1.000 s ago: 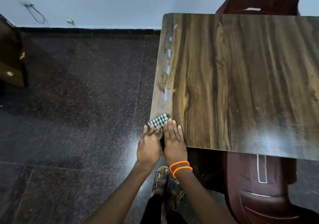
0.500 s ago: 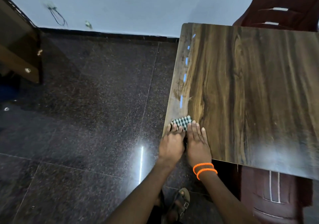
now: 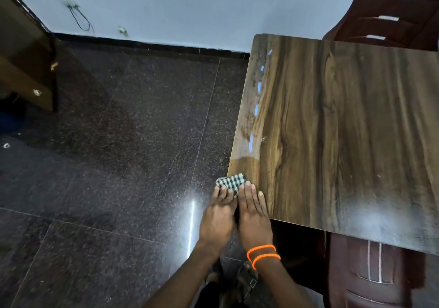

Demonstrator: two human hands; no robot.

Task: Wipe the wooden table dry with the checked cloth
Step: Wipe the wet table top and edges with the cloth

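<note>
The checked cloth (image 3: 231,182), folded small, sits at the near left corner of the wooden table (image 3: 344,129), half on the top and half hanging past the table's left edge. Both hands lie on it side by side. The right hand (image 3: 254,215) rests flat on the table's corner, fingers straight and together, fingertips pressing the cloth's near edge; two orange bands (image 3: 262,255) ring its wrist. The left hand (image 3: 218,217) is just off the table's left edge, fingers laid forward on the overhanging part; whether they curl under it I cannot tell. A wet, shiny strip (image 3: 249,127) runs along the table's left side beyond the cloth. No writing or labels can be read anywhere.
</note>
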